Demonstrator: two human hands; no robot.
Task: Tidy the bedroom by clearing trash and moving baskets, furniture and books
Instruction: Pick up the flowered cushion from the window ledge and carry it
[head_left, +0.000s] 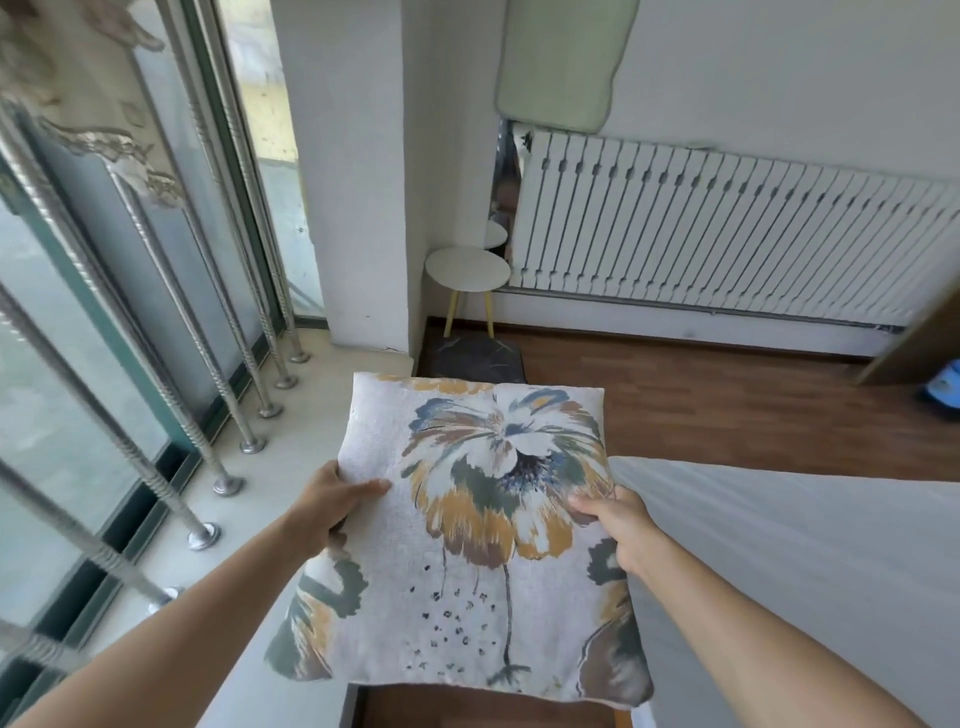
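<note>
Your left hand (332, 506) and right hand (618, 530) each pinch the cushion (483, 587) by a side edge. Risk: loosened thumbs drop it; a forward swing may topple the stool (467, 270).

Cushion (467, 597): off-white, one big brushed flower in mustard, grey-green, blue and brown, black speckles round the stem. Radiator (727, 234): white, vertical slats. Side table (467, 270): white top, yellow legs. Floor (727, 405): red-brown wood. Bed sheet (779, 545): plain pale grey. Window bars (182, 322): silver, spiral-ribbed. Mat (475, 358): dark, pale veins.
</note>
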